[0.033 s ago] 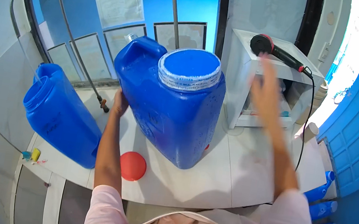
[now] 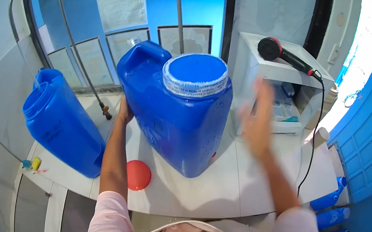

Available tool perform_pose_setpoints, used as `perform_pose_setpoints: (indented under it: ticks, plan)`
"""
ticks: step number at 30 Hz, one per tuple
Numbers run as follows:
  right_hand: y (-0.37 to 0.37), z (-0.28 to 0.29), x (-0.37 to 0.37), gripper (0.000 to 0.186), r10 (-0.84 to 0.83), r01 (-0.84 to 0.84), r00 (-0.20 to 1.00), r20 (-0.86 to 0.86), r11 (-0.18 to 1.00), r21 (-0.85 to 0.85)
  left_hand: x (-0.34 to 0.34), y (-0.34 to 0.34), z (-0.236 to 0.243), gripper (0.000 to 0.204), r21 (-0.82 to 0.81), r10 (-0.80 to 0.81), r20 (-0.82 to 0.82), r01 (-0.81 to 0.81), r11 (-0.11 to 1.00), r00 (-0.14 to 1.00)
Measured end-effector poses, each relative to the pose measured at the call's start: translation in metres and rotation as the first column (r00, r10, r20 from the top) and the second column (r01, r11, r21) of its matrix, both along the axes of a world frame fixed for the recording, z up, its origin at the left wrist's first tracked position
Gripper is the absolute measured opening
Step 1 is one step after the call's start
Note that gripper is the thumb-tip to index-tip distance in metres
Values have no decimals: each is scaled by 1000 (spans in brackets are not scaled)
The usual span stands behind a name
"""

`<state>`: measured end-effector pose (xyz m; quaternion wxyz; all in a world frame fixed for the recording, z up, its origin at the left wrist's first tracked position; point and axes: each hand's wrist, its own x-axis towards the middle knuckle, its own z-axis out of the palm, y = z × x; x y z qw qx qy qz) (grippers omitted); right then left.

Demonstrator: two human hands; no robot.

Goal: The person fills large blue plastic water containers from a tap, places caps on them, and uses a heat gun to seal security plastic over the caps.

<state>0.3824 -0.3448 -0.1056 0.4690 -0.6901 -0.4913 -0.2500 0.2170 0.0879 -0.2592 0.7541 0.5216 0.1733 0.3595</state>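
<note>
A large blue water jug [image 2: 175, 124] stands in front of me on the counter, its surface wet with drops. A blue cap [image 2: 199, 67] covers its mouth, ringed by a clear, printed seal band [image 2: 194, 88]. My left hand [image 2: 125, 110] holds the jug's left side below the handle; its fingertips are hidden behind the jug. To the jug's right my right hand [image 2: 260, 121] is in the air, fingers stretched out, blurred and with nothing seen in it. A red round lid [image 2: 138, 176] lies on the counter by my left forearm.
A second blue jug [image 2: 66, 125], uncapped, stands at left with a thin tube in its mouth. A black and red hair dryer [image 2: 284, 55] lies on a white cabinet [image 2: 252, 73], its cord hanging down. A bent metal pipe [image 2: 67, 17] arches at left. Several blue bottles [image 2: 332, 218] sit at right.
My right hand has come down and left, from in front of the cabinet and hair dryer toward the jug. My left hand still holds the jug, which stays in place.
</note>
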Motion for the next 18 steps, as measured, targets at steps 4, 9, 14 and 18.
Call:
perform_pose_setpoints:
  ticks: [4,9,14,18]
  plan:
    - [28,-65,-121,103,43,-43,999,-5,999,-28,55,-30,-15,47,-3,39,49,-39,999,998]
    - [37,-93,-66,104,-14,10,999,45,994,107,27,-61,-7,45,-174,76,-2,-75,982,997]
    - [-14,-77,25,88,-31,35,999,32,992,-118,-6,-176,-7,44,-101,378,52,-372,923,924]
    - [-57,11,97,64,-204,193,935,292,979,67,-23,-275,0,46,-262,480,108,-441,858,871]
